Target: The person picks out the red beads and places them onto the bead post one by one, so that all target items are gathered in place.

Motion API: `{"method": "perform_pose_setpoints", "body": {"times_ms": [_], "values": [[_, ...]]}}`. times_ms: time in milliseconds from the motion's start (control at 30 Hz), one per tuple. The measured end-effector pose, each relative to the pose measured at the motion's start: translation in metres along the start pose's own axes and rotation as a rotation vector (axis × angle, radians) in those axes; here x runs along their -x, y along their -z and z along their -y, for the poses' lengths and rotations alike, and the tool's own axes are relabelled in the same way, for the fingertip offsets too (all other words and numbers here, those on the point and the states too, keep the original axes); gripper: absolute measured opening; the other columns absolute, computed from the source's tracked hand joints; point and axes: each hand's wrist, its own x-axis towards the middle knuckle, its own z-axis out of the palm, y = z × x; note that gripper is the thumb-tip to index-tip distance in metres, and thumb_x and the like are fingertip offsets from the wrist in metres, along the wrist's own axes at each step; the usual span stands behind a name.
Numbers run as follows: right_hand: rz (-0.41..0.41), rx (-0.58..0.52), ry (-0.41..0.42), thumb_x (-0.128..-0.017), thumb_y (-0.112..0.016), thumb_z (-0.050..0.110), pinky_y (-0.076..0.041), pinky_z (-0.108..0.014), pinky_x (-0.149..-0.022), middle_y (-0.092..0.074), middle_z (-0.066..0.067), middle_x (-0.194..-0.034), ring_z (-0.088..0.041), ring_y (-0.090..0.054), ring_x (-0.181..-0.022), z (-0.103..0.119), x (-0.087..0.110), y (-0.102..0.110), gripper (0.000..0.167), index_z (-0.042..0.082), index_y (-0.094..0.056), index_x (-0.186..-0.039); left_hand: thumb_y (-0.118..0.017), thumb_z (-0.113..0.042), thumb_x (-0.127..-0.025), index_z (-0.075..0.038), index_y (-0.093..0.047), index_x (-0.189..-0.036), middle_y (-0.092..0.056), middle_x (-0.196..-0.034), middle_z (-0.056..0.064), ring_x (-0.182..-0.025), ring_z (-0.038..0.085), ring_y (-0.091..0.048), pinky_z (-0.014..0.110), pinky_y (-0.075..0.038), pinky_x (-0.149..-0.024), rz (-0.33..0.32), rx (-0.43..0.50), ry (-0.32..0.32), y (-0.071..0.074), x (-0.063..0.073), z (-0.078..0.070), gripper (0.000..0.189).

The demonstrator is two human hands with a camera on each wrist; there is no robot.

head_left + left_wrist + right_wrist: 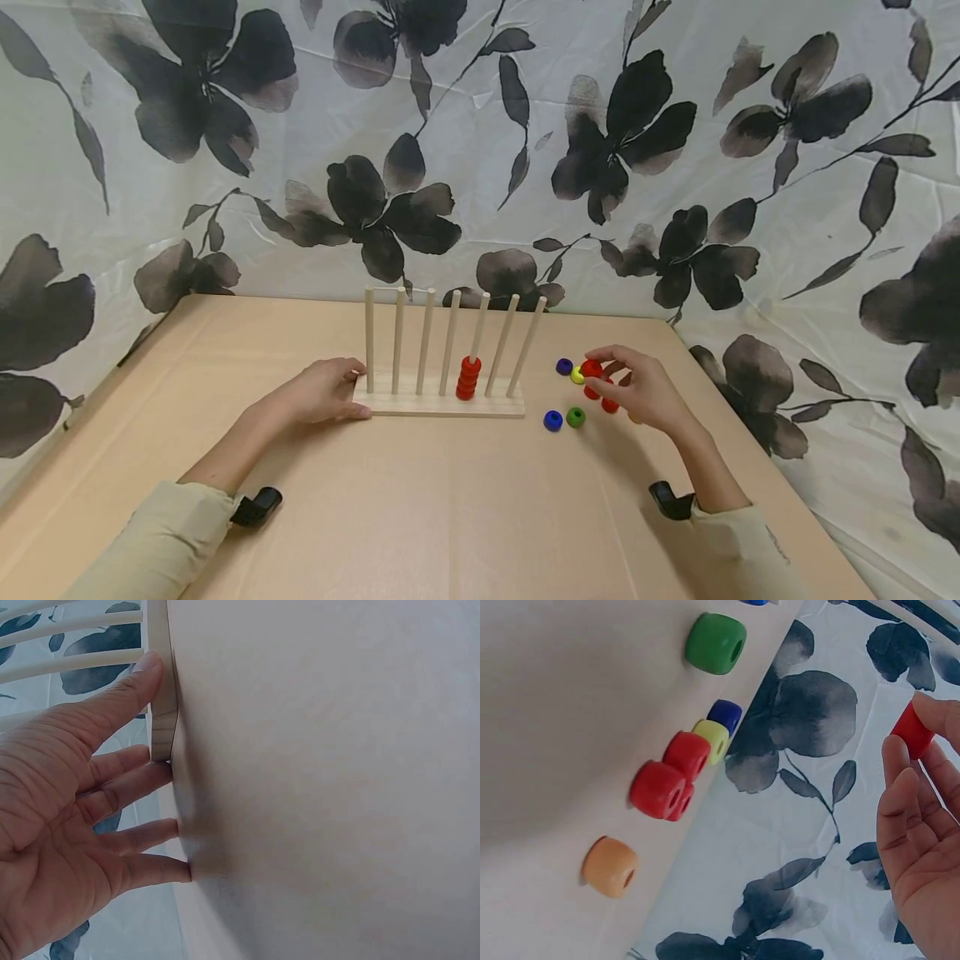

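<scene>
A wooden peg rack (442, 405) stands with its upright pegs in a row; several red beads (467, 379) are stacked on the third peg from the right. At the rack's left end, my left hand (322, 392) grips the base, thumb on the front edge and fingers around the end and back. My right hand (647, 392) pinches a red bead (913, 733) between thumb and fingertips, raised over the loose beads right of the rack. Beneath it, red beads (658, 790) lie close together beside a yellow bead (711, 740) and a dark blue bead (724, 715).
Nearer the rack's right end are a blue bead (552, 421) and a green bead (575, 417). An orange bead (610, 866) lies apart from the red ones. Behind the table (450, 500) hangs a floral cloth (480, 167).
</scene>
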Motion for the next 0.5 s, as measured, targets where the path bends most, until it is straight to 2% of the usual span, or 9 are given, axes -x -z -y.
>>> {"method": "perform_pose_setpoints", "body": {"times_ms": [233, 500], "values": [[-0.034, 0.004, 0.06, -0.09, -0.08, 0.015, -0.056, -0.029, -0.075, -0.072, -0.006, -0.116, -0.021, -0.068, -0.095, 0.009, -0.002, 0.002, 0.039, 0.006, -0.068, -0.126, -0.087, -0.037, -0.082, 0.008, -0.059, -0.126, -0.067, -0.121, 0.028, -0.118, 0.045, -0.061, 0.059, -0.046, -0.103, 0.0, -0.012, 0.005, 0.0, 0.0, 0.0, 0.069], [-0.084, -0.01, 0.078, -0.09, -0.081, 0.016, -0.057, -0.031, -0.076, -0.073, -0.005, -0.113, -0.019, -0.068, -0.095, 0.022, -0.005, -0.001, 0.04, 0.006, -0.068, -0.127, -0.087, -0.037, -0.083, 0.008, -0.059, -0.126, -0.067, -0.121, 0.027, -0.118, 0.045, -0.061, 0.058, -0.047, -0.103, -0.003, -0.002, -0.009, 0.0, 0.001, 0.001, 0.068]]}}
